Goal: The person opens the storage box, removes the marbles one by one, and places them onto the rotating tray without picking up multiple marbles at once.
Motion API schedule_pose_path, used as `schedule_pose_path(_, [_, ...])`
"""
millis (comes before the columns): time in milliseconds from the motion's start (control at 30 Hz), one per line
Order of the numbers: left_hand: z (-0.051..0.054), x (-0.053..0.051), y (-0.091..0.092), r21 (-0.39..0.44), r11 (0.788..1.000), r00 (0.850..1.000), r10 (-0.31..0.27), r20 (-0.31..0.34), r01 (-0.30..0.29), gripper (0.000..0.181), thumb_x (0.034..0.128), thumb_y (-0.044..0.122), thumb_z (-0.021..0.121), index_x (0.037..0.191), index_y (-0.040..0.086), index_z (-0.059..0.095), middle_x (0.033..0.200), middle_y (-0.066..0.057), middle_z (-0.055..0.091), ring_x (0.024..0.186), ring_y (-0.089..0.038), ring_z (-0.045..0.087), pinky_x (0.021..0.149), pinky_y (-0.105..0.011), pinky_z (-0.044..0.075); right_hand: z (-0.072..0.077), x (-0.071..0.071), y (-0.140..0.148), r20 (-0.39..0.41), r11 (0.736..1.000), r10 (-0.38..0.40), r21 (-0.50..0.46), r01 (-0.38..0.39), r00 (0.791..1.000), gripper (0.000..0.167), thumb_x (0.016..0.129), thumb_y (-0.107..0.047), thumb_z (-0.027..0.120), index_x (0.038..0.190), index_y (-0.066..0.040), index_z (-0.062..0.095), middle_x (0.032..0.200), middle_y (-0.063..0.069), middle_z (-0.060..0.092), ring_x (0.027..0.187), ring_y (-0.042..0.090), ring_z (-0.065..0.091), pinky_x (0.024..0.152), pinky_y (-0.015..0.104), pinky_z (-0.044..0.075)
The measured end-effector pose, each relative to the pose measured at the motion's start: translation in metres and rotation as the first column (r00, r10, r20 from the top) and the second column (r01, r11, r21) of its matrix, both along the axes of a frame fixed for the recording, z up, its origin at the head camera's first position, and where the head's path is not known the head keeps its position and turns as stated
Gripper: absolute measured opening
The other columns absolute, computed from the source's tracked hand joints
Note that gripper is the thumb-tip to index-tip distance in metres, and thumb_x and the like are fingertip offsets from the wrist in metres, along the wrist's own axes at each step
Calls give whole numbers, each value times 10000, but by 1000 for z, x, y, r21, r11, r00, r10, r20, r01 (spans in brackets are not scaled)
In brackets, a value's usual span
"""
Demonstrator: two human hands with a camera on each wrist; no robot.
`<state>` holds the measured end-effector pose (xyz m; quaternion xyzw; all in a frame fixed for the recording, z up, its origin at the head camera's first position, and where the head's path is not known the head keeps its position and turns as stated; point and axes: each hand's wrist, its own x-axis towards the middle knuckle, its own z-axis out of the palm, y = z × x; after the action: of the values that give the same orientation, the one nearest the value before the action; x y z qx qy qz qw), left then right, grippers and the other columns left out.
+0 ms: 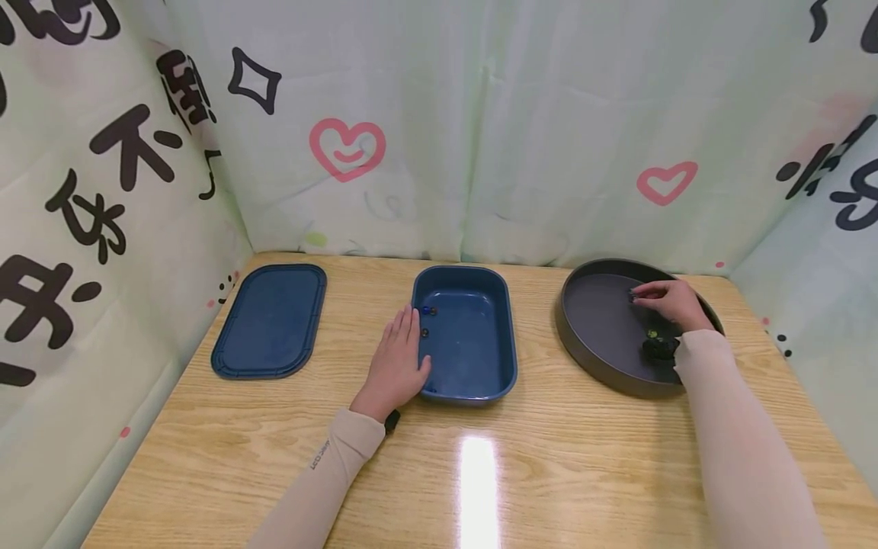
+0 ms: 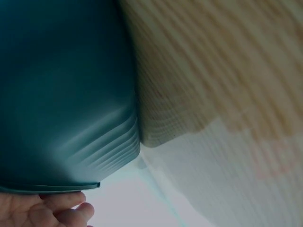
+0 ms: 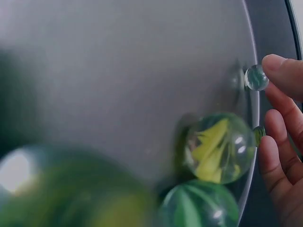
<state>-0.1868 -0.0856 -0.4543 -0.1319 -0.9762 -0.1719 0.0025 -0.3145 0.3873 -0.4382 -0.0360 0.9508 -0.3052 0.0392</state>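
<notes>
My right hand (image 1: 668, 301) is over the round dark grey pan (image 1: 597, 320), pinching a small clear marble with a teal swirl (image 3: 256, 78) between thumb and finger. Beside its other fingers a smaller greenish marble (image 3: 259, 135) partly shows. Closer to the right wrist camera lie a yellow-swirled marble (image 3: 218, 147), a green-swirled marble (image 3: 201, 205) and a large blurred one (image 3: 71, 189). My left hand (image 1: 398, 358) rests on the left rim of the blue rectangular box (image 1: 473, 343), fingers straight. A few small marbles (image 1: 427, 311) lie along that box's left side.
A flat blue lid (image 1: 274, 320) lies on the wooden table (image 1: 384, 488) at the left. Behind the table hangs a pale printed curtain (image 1: 480, 152), which also runs along both sides. The pan's raised wall (image 1: 583, 362) surrounds the marbles at the right.
</notes>
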Motion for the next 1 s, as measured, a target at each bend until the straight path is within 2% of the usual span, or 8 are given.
schedule_pose_path(200, [-1, 0, 0, 0, 1000, 1000, -11, -9, 11, 727, 942, 270, 497, 1489, -33, 125, 1581, -174, 97, 1467, -314, 119, 1196, -439, 136, -3, -1, 3, 13, 1000, -2, 23, 2, 1000, 338, 865, -168, 664, 1117, 58, 653, 982, 180, 680, 677, -63, 521, 609, 178, 460])
schedule_pose_path(433, [-1, 0, 0, 4, 1000, 1000, -12, -9, 12, 723, 942, 263, 496, 1488, -35, 127, 1580, -179, 97, 1467, -315, 116, 1196, -440, 138, -6, -3, 4, 6, 998, 26, 62, -26, 1000, 292, 848, -136, 678, 1066, 59, 671, 869, 153, 674, 647, 15, 527, 586, 225, 458])
schedule_pose_path(700, [-1, 0, 0, 0, 1000, 1000, -7, -4, 7, 727, 943, 267, 496, 1490, -30, 123, 1582, -171, 90, 1468, -311, 113, 1197, -439, 136, -7, -3, 2, 24, 994, 61, 89, -63, 998, 276, 845, -106, 674, 1058, 69, 668, 903, 229, 663, 660, 67, 538, 567, 247, 451])
schedule_pose_path(1000, [-1, 0, 0, 2, 1000, 1000, -4, 6, 4, 728, 944, 272, 493, 1493, -24, 117, 1584, -164, 84, 1470, -308, 109, 1198, -437, 131, -5, 2, 3, 9, 995, 51, 91, -51, 999, 276, 839, -121, 683, 1049, 57, 678, 875, 187, 685, 653, 31, 547, 580, 239, 463])
